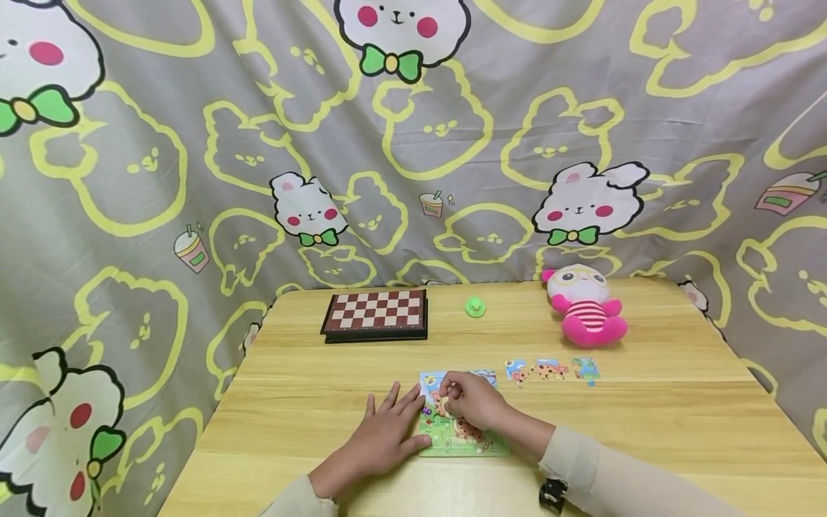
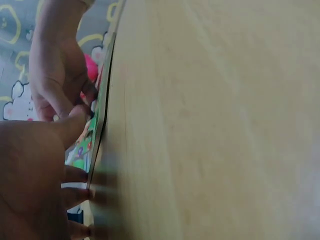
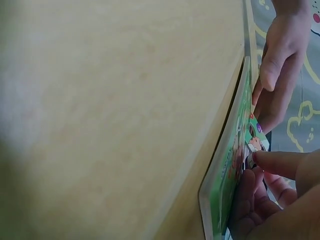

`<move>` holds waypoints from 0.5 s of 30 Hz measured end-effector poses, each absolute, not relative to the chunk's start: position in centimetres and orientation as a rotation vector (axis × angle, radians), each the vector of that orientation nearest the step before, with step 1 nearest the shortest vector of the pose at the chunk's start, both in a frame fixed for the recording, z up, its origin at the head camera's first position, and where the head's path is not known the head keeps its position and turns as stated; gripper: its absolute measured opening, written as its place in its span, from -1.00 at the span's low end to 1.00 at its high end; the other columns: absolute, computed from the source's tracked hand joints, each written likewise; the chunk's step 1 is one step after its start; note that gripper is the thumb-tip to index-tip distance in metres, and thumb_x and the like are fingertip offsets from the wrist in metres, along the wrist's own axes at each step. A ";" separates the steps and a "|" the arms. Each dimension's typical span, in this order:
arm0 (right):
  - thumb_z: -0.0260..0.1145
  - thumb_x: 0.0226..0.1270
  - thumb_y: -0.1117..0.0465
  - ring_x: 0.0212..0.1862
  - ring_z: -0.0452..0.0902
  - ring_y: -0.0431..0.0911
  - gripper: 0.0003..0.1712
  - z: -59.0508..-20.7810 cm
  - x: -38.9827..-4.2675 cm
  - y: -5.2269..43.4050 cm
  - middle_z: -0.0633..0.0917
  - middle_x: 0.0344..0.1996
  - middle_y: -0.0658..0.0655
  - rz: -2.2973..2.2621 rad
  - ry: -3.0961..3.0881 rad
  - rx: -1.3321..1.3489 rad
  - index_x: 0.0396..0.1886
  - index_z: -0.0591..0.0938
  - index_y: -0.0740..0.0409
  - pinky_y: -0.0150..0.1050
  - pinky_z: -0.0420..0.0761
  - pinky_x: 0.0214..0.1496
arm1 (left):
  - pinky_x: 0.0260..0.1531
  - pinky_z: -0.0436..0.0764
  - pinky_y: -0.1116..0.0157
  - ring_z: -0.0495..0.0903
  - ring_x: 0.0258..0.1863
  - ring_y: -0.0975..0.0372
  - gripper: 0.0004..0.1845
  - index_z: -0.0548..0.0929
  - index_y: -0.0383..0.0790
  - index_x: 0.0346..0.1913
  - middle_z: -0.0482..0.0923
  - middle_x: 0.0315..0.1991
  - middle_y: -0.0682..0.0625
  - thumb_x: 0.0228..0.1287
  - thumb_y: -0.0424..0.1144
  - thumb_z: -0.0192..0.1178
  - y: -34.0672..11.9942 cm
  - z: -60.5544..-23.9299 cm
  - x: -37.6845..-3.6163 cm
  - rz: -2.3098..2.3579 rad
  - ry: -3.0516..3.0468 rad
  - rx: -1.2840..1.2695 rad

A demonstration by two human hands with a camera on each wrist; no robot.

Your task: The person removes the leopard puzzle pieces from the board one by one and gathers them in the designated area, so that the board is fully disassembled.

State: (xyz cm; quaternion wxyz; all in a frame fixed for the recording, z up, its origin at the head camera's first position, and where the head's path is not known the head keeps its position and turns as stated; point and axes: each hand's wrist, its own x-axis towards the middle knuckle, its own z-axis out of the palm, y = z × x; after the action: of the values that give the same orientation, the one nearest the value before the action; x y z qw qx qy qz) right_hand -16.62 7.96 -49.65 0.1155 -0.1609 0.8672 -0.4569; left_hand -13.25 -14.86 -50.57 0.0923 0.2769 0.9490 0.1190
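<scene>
A jigsaw puzzle board (image 1: 439, 444) with a green meadow and a spotted animal lies on the table near its front. Over its upper middle, my right hand (image 1: 477, 402) pinches a puzzle piece (image 3: 258, 136) between thumb and fingers. That piece stands tilted against the board's surface in the right wrist view, showing green, purple and part of an animal. My left hand (image 1: 381, 436) lies with fingers spread, fingertips and thumb at the board's left edge. The right hand hides part of the picture. Several loose puzzle pieces (image 1: 550, 370) lie in a row right of the board.
On the wooden table (image 1: 291, 402), a checkered game board (image 1: 375, 314) lies at the back left. A small green duck toy (image 1: 475, 307) sits at the back middle, and a pink-and-white plush toy (image 1: 586, 309) at the back right. A patterned grey curtain (image 1: 413, 215) hangs behind.
</scene>
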 end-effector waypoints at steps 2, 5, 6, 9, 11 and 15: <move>0.35 0.20 0.41 -0.48 0.41 -0.15 -0.82 -49.6 -16.6 7.9 0.55 -0.48 0.00 -1.335 2.541 -0.472 -0.32 0.59 0.05 -0.31 0.43 -0.50 | 0.24 -0.08 -0.45 -0.14 0.53 -0.10 -0.18 0.17 0.00 0.53 -0.07 0.57 0.10 0.35 0.39 -0.14 -14.7 -50.5 -13.2 0.352 2.833 0.797; 0.34 0.21 0.42 -0.49 0.41 -0.15 -0.82 -49.6 -16.6 7.9 0.56 -0.48 0.00 -1.333 2.539 -0.477 -0.31 0.59 0.06 -0.31 0.43 -0.50 | 0.24 -0.05 -0.45 -0.12 0.53 -0.08 -0.18 0.18 0.02 0.52 -0.05 0.57 0.13 0.33 0.39 -0.09 -14.5 -50.5 -13.1 0.350 2.849 0.761; 0.34 0.21 0.42 -0.49 0.42 -0.15 -0.82 -49.6 -16.6 7.9 0.56 -0.48 0.00 -1.333 2.537 -0.477 -0.31 0.59 0.06 -0.31 0.43 -0.50 | 0.24 -0.05 -0.45 -0.11 0.53 -0.08 -0.17 0.19 0.03 0.52 -0.04 0.56 0.13 0.32 0.39 -0.06 -14.4 -50.6 -13.1 0.352 2.853 0.753; 0.35 0.21 0.42 -0.49 0.42 -0.15 -0.82 -49.7 -16.6 7.9 0.56 -0.49 0.01 -1.343 2.528 -0.468 -0.32 0.59 0.06 -0.30 0.44 -0.51 | 0.23 -0.03 -0.45 -0.09 0.53 -0.07 -0.18 0.21 0.04 0.51 -0.02 0.56 0.14 0.30 0.38 -0.02 -14.3 -50.5 -13.1 0.362 2.859 0.737; 0.35 0.20 0.41 -0.49 0.43 -0.14 -0.82 -49.7 -16.6 7.9 0.56 -0.49 0.01 -1.353 2.520 -0.458 -0.32 0.59 0.06 -0.30 0.46 -0.50 | 0.23 -0.02 -0.45 -0.09 0.53 -0.07 -0.18 0.21 0.05 0.51 -0.01 0.56 0.14 0.29 0.38 0.00 -14.2 -50.4 -13.1 0.368 2.859 0.732; 0.37 0.20 0.40 -0.47 0.45 -0.13 -0.83 -49.7 -16.8 8.0 0.57 -0.49 0.01 -1.370 2.515 -0.440 -0.32 0.60 0.05 -0.28 0.47 -0.48 | 0.23 -0.02 -0.45 -0.08 0.53 -0.07 -0.18 0.21 0.05 0.51 0.00 0.55 0.14 0.28 0.37 0.02 -14.2 -50.2 -13.1 0.375 2.858 0.727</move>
State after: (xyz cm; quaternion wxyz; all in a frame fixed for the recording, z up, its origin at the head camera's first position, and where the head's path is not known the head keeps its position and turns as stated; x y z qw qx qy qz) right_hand -16.76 7.98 -49.74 0.1215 -0.1507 0.8615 -0.4694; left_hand -13.10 -14.16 -50.22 0.0843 0.2437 0.9579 0.1259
